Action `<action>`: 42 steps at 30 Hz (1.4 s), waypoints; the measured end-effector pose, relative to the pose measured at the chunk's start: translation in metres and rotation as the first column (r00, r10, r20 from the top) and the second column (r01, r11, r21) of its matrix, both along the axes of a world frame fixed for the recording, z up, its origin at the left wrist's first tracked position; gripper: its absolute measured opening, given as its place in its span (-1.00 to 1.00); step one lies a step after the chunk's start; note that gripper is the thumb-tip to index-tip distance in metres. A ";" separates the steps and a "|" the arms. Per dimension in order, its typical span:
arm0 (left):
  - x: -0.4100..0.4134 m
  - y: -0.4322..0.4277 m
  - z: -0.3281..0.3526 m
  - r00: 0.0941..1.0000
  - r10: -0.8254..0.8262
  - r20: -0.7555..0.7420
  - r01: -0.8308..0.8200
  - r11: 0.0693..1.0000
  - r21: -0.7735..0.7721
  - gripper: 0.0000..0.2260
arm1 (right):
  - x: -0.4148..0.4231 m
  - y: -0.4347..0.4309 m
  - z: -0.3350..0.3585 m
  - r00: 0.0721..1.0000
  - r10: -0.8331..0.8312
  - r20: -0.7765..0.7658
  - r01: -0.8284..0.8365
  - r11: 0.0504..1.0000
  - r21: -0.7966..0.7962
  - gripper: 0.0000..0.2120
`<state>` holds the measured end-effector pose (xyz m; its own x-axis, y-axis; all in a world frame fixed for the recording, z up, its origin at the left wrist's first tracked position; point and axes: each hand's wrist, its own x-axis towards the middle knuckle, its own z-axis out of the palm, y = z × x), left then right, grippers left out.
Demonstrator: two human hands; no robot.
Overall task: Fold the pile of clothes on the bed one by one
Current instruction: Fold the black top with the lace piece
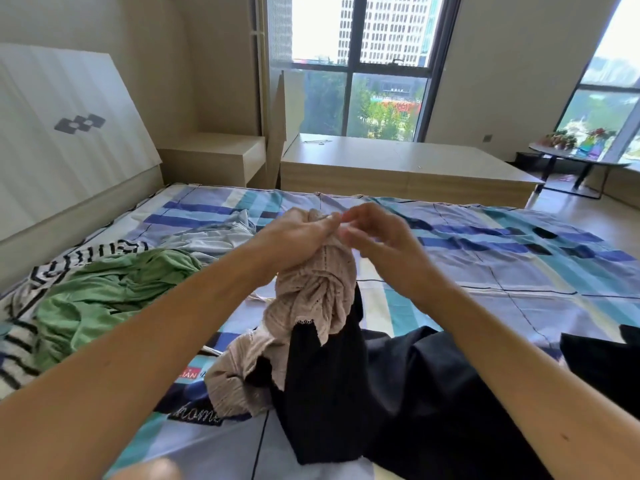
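A beige lace-knit garment (317, 289) hangs bunched at the centre of the frame, lifted above the bed (485, 271), its lower folds drooping toward the lower centre. The left hand (298, 237) has its grip clamped on the garment's gathered top, fingers curled round the cloth. The right hand (381, 240) is just beside it, bent fingertips meeting the top edge next to the left thumb; motion blur hides whether its grip is closed on the fabric, so I cannot tell. A black cloth (325, 393) hangs against the beige piece and spreads across the bed at lower right; whether the two are joined is unclear. At the left of the frame lies the pile: a green garment (104, 296) crumpled over a black-and-white striped garment (52, 268), with a pale grey-blue garment (214, 237) behind them, nearer the centre. The bed wears a blue, teal and white plaid sheet. At upper left a white panel (62, 133) leans on the headboard. Beyond the bed stand a bedside cabinet (214, 157) and a low wooden platform (398, 164) below a tall window (363, 64). A round table (575, 161) stands at the right edge.
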<state>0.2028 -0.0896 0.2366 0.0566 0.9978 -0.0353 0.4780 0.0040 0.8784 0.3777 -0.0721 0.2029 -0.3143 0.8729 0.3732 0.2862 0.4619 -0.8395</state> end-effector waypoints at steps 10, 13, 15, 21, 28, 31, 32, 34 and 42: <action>-0.011 -0.005 -0.025 0.822 -0.479 0.310 0.543 0.822 -0.172 -0.55 | 0.009 -0.005 -0.024 0.968 -0.231 0.101 0.204 0.953 0.226 -0.97; -0.016 -0.003 -0.033 0.844 -0.498 0.202 0.529 0.834 -0.155 -0.46 | 0.025 0.001 -0.019 0.940 -0.335 0.067 0.302 0.907 0.294 -0.77; -0.016 0.000 -0.037 0.889 -0.425 0.171 0.445 0.889 -0.105 -0.50 | 0.031 -0.002 -0.017 0.980 -0.183 0.074 0.164 0.964 0.208 -0.88; 0.003 0.001 -0.029 0.958 -0.288 0.008 0.287 0.956 0.054 -0.69 | 0.021 -0.018 -0.024 0.955 0.015 0.297 -0.070 0.982 0.175 -0.39; -0.003 -0.001 -0.052 0.892 -0.161 -0.423 0.249 0.955 0.161 -0.71 | 0.035 -0.010 -0.015 0.991 -0.081 -0.105 0.090 0.993 0.082 -0.89; -0.006 -0.001 -0.090 0.939 -0.198 -0.282 0.212 0.977 0.019 -0.82 | 0.056 -0.011 -0.011 0.928 -0.128 -0.351 0.130 0.991 -0.018 -0.89; -0.006 -0.001 -0.100 0.959 -0.198 -0.203 0.197 0.980 -0.024 -0.85 | 0.065 -0.011 -0.012 0.892 -0.156 -0.425 0.145 0.988 -0.059 -0.88; -0.005 -0.003 -0.109 0.979 -0.182 -0.093 0.175 0.981 -0.082 -0.87 | 0.083 -0.010 -0.016 0.796 -0.201 -0.571 0.147 0.979 -0.140 -0.85; 0.013 -0.004 -0.114 0.937 -0.176 0.302 0.221 0.968 -0.121 -0.89 | 0.136 -0.010 -0.048 0.595 -0.308 -0.742 0.140 0.949 -0.281 -0.54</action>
<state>0.2158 -0.0940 0.1222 0.2833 0.9491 -0.1374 0.2109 0.0782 0.9744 0.5141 -0.0823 0.1551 0.2307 0.9491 0.2146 -0.4290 0.2972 -0.8530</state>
